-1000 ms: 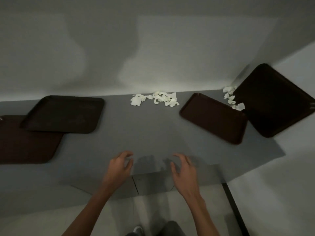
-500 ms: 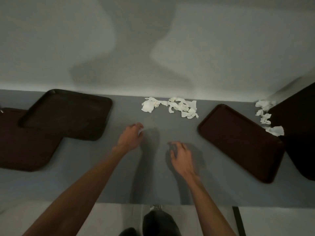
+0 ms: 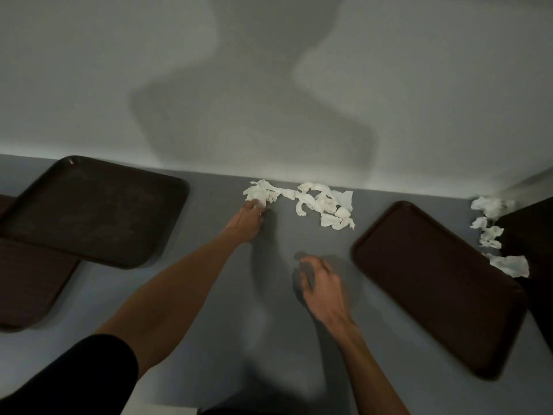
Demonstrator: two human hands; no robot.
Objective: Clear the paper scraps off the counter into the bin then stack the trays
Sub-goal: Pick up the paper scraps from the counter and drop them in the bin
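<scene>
White paper scraps (image 3: 317, 202) lie at the back of the grey counter (image 3: 209, 295), against the wall (image 3: 89, 85). Our left hand (image 3: 244, 221) touches the leftmost piece, but we cannot tell whether it pinches. Our right hand (image 3: 321, 283), loosely curled and empty, hovers short of them.

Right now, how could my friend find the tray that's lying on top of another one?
Follow the grey counter to its left end, where two trays overlap. The upper tray lies nearer the wall, its near edge over a brown tray. It looks almost black, not brown.
</scene>
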